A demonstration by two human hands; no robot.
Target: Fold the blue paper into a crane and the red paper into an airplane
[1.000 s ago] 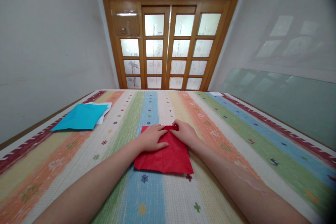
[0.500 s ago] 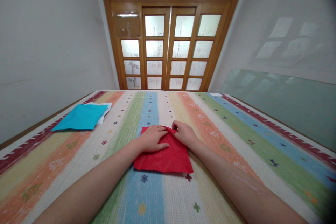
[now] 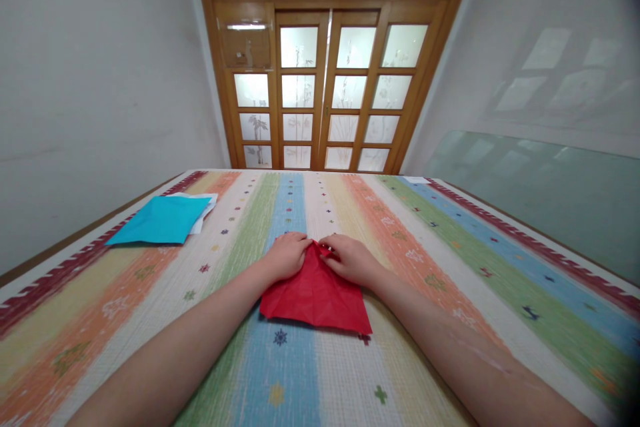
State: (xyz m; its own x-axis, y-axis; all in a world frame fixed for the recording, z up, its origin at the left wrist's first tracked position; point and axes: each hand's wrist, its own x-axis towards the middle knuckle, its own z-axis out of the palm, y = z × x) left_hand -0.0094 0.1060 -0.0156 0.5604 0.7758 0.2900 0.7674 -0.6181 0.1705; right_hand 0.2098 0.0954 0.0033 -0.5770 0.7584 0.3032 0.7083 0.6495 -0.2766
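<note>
From behind a worktop (image 3: 345,383), we look forward and down at our own two bare arms, which reach in from the lower corners and meet at a sheet of red paper (image 3: 315,300). The red paper lies in the middle, straight in front of us, its near edge spread broad and its far edge drawn to a small peak between our hands. Soft creases run from that peak down toward us. Our left hand (image 3: 289,255) is narrow, fingers bent over the far left part of the paper and gripping it beside the peak. Our right hand (image 3: 350,257) is narrow too, thumb and curled fingers pinching the far right part; the tips of the two hands are near each other. A cloth (image 3: 210,340) covers the worktop, striped in green, blue, white, yellow and orange, with small printed stars, snowflakes and other figures. The paper's near right corner partly covers a dark red printed mark. To the left, well apart from our hands, a blue sheet (image 3: 163,221) lies on top of some white paper (image 3: 206,215), whose edges show at its far right. Beyond the worktop stands a wooden door (image 3: 324,90) with frosted panes, between pale walls.
</note>
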